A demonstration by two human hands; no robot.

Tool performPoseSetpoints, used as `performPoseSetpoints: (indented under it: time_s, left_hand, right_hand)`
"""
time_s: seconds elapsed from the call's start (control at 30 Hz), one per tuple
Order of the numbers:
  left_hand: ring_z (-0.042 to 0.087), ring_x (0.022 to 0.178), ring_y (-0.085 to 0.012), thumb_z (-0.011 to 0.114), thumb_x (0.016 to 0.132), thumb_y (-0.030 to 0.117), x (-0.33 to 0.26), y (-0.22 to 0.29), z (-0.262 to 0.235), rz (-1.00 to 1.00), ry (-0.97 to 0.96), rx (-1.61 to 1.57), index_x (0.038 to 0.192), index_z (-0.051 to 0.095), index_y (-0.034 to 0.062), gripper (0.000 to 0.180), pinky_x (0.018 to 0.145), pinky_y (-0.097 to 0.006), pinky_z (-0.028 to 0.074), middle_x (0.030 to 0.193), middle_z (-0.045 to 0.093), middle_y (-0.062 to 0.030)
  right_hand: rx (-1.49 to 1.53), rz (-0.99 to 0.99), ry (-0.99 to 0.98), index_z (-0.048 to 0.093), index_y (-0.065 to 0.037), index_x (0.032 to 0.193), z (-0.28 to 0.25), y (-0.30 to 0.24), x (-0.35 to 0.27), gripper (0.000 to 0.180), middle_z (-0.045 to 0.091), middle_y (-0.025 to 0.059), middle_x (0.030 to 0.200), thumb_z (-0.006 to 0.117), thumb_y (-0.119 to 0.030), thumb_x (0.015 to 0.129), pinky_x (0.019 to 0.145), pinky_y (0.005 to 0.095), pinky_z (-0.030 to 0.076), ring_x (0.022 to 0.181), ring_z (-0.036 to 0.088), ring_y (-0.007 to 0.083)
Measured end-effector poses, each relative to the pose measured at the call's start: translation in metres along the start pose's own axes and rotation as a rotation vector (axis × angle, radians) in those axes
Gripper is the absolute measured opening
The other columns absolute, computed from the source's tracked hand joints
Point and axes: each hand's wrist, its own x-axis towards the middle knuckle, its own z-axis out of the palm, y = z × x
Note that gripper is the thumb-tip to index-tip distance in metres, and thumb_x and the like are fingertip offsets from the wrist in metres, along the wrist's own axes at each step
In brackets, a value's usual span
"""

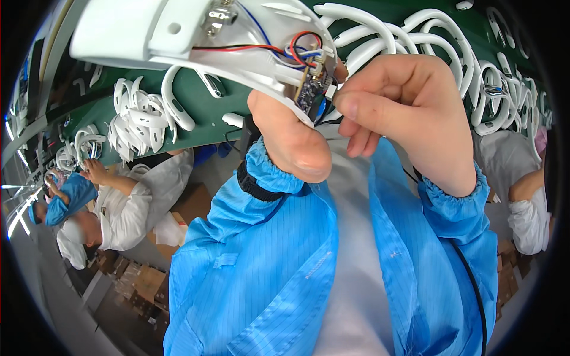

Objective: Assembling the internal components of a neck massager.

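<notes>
A white curved plastic housing (119, 35) is held up close to the view, its inner side showing. My left hand (291, 139) grips its lower end from beneath, with most of the fingers hidden behind it. Inside that end sits a small circuit board (310, 92). Red and black wires (237, 47), along with blue and white ones, run through the shell and loop above the board. Thumb and forefinger of my right hand (409, 107) are pinched together at the board's edge, beside a small white connector (331, 92). What lies between those fingertips is too small to make out.
Behind the housing is a green work table (211, 121). White curved plastic parts (139, 115) are heaped on its left, and more white looped parts (445, 41) crowd its right. Co-workers (122, 207) sit along the left, another (525, 190) at the right. Cardboard boxes (145, 282) stand below.
</notes>
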Motion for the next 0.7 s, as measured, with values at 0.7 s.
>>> performPoseSetpoints:
  time_s: [0.7]
  left_hand:
    - [0.058,0.066,-0.0181,0.07,0.061,0.061,0.003,-0.02,0.0,0.243,-0.073,-0.04,0.1,0.054,-0.0068,0.079,0.055,-0.029,0.048,0.075,0.059,-0.0074]
  right_hand:
    - [0.026,0.021,0.044,0.051,-0.001,0.067,0.0,0.004,0.002,0.003,0.059,0.0067,0.061,0.051,-0.002,0.07,0.043,0.0218,0.041,0.048,0.052,0.0095]
